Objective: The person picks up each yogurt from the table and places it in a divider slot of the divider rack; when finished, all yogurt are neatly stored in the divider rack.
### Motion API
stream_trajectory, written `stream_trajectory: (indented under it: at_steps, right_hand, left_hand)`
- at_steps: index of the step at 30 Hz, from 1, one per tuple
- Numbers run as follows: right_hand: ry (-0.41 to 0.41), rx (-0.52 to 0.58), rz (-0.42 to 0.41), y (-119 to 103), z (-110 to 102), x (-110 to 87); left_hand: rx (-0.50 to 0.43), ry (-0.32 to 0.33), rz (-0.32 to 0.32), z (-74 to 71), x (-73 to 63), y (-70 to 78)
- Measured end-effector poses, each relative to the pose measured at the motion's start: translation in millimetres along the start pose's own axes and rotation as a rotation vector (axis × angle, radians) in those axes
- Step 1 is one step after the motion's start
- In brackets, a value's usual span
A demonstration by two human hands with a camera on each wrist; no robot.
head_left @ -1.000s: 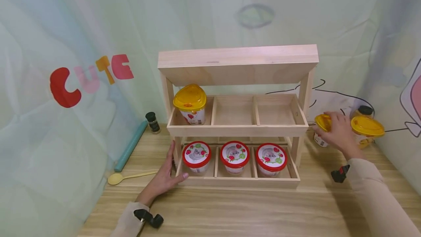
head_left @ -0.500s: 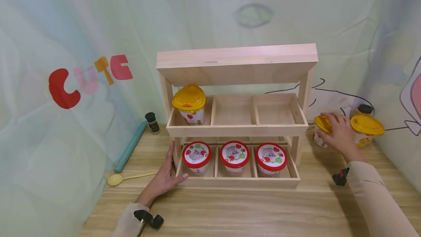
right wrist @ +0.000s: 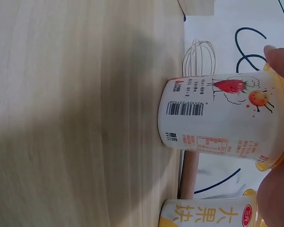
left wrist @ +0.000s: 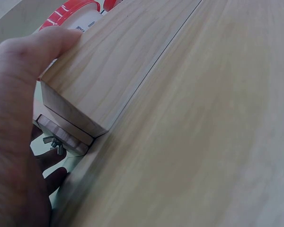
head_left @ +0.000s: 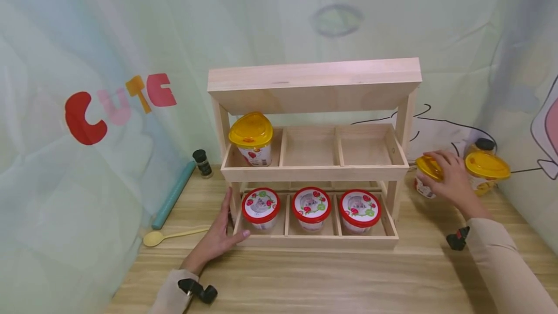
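Note:
A two-tier wooden rack (head_left: 314, 173) stands in the middle of the table. My left hand (head_left: 216, 239) rests at its lower left corner, thumb over the front edge and fingers extended along the side. In the left wrist view the thumb (left wrist: 52, 45) lies on the tray's edge, near a wing nut (left wrist: 56, 143). To the right of the rack, my right hand (head_left: 451, 180) grips a yogurt cup (right wrist: 222, 118) by its yellow lid (head_left: 429, 167); the cup's base is close to the tabletop. Another yellow-lidded cup (head_left: 487, 166) stands just right of that hand.
Red-lidded cups (head_left: 311, 206) fill the rack's lower front compartments; one yellow-lidded cup (head_left: 251, 134) sits upper left. A black-capped jar (head_left: 483, 145) stands behind the right-hand cups, with a whisk (right wrist: 199, 59) nearby. At left are a spice jar (head_left: 202, 164), teal roller (head_left: 174, 195) and spoon (head_left: 153, 238).
My right hand and the yogurt cup under it have shifted slightly, the lid tipping a little, and the right wrist has moved a little right and toward me. The left hand stays put.

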State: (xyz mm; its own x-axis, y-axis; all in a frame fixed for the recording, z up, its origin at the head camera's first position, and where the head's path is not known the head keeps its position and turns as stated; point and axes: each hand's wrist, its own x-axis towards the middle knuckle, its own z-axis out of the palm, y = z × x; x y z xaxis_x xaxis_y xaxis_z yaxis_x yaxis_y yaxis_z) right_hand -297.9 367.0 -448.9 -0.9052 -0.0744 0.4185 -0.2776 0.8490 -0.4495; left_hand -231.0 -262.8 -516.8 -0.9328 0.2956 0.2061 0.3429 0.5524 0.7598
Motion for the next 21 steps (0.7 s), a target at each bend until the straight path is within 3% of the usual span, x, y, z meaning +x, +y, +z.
stream_trajectory:
  at_steps: [9,15,21]
  right_hand:
    - [-0.026,0.005,0.018,1,-3,2.7]
    - [-0.024,0.053,0.044,4,-9,1.8]
    - [-0.080,0.122,0.106,1,-22,2.3]
  left_hand:
    - [-0.001,0.003,-0.004,0.8,-0.1,-1.1]
    - [-0.003,-0.005,-0.011,1.1,0.0,-1.6]
    - [0.000,0.001,-0.005,0.9,0.2,-1.7]
